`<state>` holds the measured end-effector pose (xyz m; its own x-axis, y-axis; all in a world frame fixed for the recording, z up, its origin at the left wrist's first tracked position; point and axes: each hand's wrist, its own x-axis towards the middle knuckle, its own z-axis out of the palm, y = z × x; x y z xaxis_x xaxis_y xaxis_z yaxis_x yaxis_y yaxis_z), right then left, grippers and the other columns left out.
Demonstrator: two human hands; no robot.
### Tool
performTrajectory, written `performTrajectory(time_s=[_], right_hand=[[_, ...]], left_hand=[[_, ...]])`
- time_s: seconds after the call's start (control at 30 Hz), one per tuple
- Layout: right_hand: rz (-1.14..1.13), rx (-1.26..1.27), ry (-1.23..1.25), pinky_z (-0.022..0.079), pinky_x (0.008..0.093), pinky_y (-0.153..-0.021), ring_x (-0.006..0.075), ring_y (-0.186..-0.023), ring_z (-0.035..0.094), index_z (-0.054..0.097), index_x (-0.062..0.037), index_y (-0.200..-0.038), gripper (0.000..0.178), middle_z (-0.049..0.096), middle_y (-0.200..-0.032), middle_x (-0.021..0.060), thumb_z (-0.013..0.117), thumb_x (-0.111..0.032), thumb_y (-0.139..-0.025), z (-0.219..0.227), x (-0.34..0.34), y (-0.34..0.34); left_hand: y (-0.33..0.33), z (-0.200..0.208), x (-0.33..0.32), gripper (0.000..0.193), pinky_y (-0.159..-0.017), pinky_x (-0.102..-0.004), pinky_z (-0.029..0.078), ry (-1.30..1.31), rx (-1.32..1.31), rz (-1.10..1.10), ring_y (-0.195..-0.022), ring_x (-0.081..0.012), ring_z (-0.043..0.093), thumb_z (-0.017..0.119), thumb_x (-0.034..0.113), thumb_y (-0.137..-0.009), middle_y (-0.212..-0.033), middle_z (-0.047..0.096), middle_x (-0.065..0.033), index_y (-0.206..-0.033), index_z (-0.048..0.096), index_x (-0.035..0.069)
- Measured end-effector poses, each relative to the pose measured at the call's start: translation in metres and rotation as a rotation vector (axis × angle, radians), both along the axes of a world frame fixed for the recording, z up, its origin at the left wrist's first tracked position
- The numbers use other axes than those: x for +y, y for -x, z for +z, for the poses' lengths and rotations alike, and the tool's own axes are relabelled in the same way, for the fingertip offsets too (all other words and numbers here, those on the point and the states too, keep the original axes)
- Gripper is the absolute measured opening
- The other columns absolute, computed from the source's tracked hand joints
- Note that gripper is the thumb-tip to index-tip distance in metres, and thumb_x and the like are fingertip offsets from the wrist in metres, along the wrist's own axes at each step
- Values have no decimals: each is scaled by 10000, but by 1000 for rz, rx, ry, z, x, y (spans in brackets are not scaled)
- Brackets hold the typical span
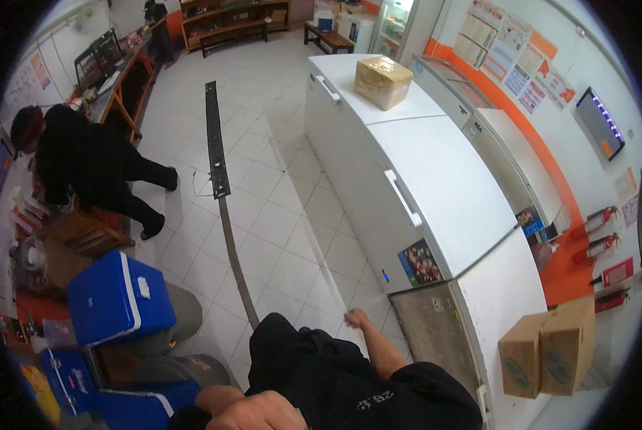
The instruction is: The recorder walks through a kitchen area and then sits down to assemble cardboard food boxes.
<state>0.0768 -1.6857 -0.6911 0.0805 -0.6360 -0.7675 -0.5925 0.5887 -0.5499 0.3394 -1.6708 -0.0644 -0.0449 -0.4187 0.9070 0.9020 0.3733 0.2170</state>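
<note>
The things nearest your hands are a low blue cooler (131, 408), beside your left hand (256, 412), and a worn-fronted freezer (433, 330), just beyond your right hand (355, 319). The cooler is at the lower left, the freezer to your right. Your right fingers look loosely curled over the floor (270, 229); you cannot tell whether they hold anything. Your left hand shows its knuckles close to the camera, its fingertips hidden, so its grip cannot be told either.

Two cardboard boxes (523, 356) stand side by side on the worn freezer's top. Beyond it, a long white chest freezer (450, 172) walls off your right side, with a taped box (384, 82) on its lid. To your left, a blue-and-white cooler (102, 297) and grey barrels (186, 319) crowd the floor. Ahead, a dark perforated strip (217, 150) lies lengthwise along the open lane, meeting a narrow brownish strip (236, 261) that runs back toward you. Left of the strips, a co-worker in dark clothes (84, 154) bends toward the wall, legs reaching out over the tiles near a long table (124, 100).
</note>
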Motion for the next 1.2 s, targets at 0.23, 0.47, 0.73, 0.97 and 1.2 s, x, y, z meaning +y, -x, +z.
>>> performTrajectory(time_s=[0.23,0.47,0.73,0.97,1.2], right_hand=[[-47,-67,274,531,310,-570,196,-744,680,595,63,-1089,390,690,-905,155,563,-239,-844,91,-277,-67],[-83,108,-189,533,325,-562,183,-658,646,643,0,-1027,322,683,-875,92,568,-264,-859,50,-359,-37],[-572,118,-523,508,352,-536,202,-600,588,625,-18,-934,241,645,-801,109,541,-243,-939,89,-428,-19],[-269,46,-338,491,367,-550,209,-636,587,663,-3,-886,287,640,-791,108,578,-277,-877,88,-678,-45],[270,58,566,487,412,-869,345,-1002,631,586,-1,-1156,451,664,-1029,212,533,-373,-906,153,-1072,-118]], left_hand=[[-67,-9,-176,262,-339,-250,310,-150,-223,-93,-388,-124,469,599,266,-872,-554,539,-32,-998,572,38],[-131,-16,-388,615,-424,-344,387,-91,-722,-638,-541,-204,578,494,553,-930,-632,558,-105,-1200,415,6],[-109,-3,-599,270,-314,-226,274,-338,-197,-178,-353,-86,388,616,259,-892,-532,491,4,-1108,588,99],[-83,-27,-806,256,-318,-222,275,-120,-95,83,-372,-88,408,605,226,-911,-542,492,5,-1129,581,94],[-78,-9,-983,140,-330,-228,235,-163,-149,6,-354,-96,395,626,223,-869,-536,491,-26,-885,590,89]])
